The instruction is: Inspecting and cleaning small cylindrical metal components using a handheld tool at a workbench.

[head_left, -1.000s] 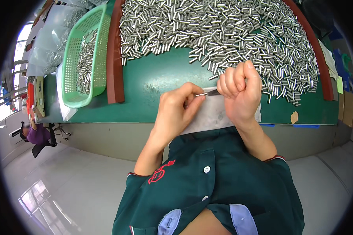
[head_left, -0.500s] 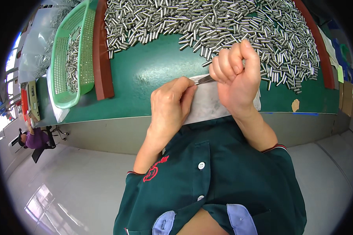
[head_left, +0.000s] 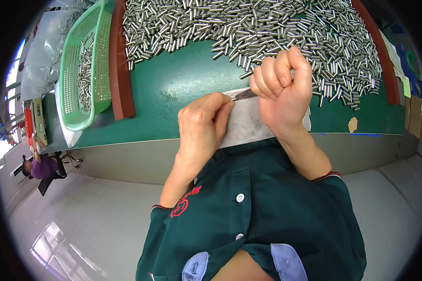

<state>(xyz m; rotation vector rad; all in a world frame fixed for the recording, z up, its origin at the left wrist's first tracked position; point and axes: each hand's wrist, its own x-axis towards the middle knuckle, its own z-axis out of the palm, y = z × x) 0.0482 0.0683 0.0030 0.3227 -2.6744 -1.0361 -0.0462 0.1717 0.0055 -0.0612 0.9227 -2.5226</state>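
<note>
My left hand point(head_left: 199, 119) is closed in a pinch over the white cloth point(head_left: 244, 124) at the table's near edge. Between its thumb and forefinger the bright end of a small metal pin point(head_left: 233, 99) shows; the rest is hidden. My right hand point(head_left: 283, 98), curled into a fist, grips a slim metal blade point(head_left: 246, 94). Its handle is hidden in the palm, and its tip points left, meeting the pin at my left fingertips. Beyond both hands spreads a heap of loose steel pins point(head_left: 253, 30), a few lying close to my right knuckles.
Red-brown rails point(head_left: 122, 89) border the green table point(head_left: 173, 79) on either side. At the left, a green plastic basket point(head_left: 101, 70) holds more pins, beside clear bags point(head_left: 42, 51). A seated person in purple point(head_left: 43, 167) is at the far left. A tan scrap point(head_left: 352, 124) lies near the right edge.
Little differs. My left hand has shifted very slightly left, the blade still touching at its fingertips; the right hand keeps its grip.
</note>
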